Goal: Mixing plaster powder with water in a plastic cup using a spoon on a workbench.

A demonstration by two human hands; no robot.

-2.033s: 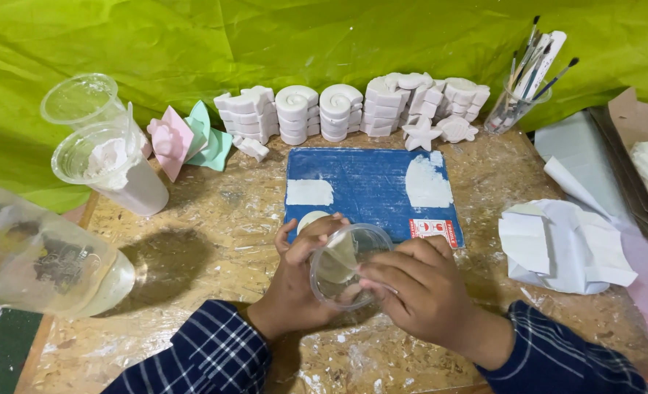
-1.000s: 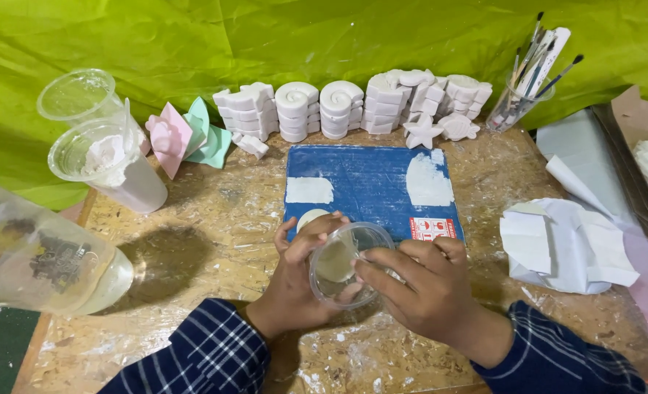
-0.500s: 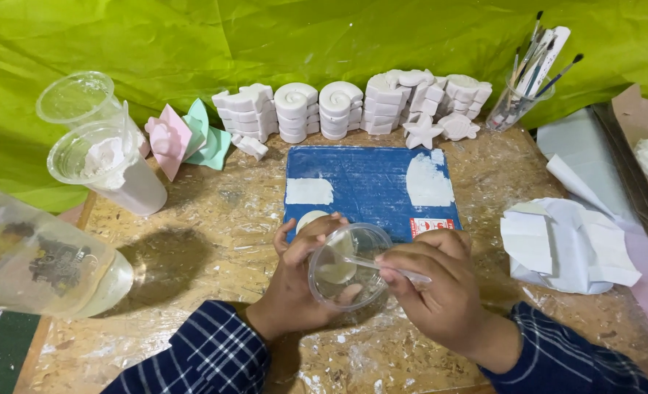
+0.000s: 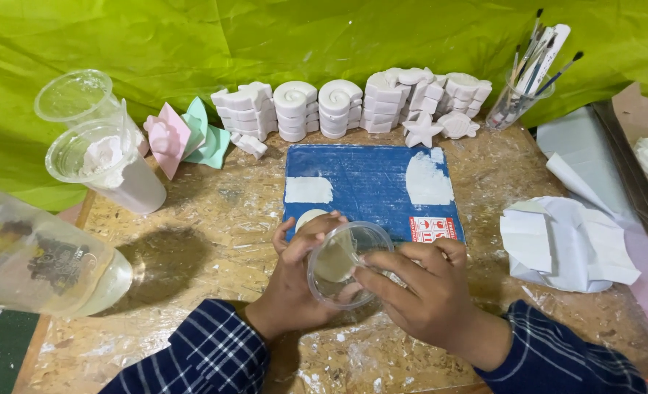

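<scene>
My left hand [image 4: 294, 273] is wrapped around a clear plastic cup [image 4: 342, 263] that is tilted toward me, with pale plaster mix at its bottom. My right hand [image 4: 426, 299] has its fingertips pinched at the cup's right rim on a thin stirring stick, which the fingers mostly hide. Both hands are over the near edge of a blue mat [image 4: 367, 179] that carries white plaster patches. A small round white piece [image 4: 310, 216] lies just beyond my left fingers.
Stacks of white plaster casts [image 4: 338, 106] line the back. Also here: pink and teal moulds [image 4: 185, 135], two clear cups with powder [image 4: 105, 157], a big clear bottle [image 4: 39, 255] at left, a brush jar [image 4: 517, 98], crumpled white paper [image 4: 568, 244], and trays [image 4: 641, 171] at right.
My right hand has shifted slightly around the cup's rim, moving the stick in the mix. The cup stays in my left hand, tilted a bit more toward me.
</scene>
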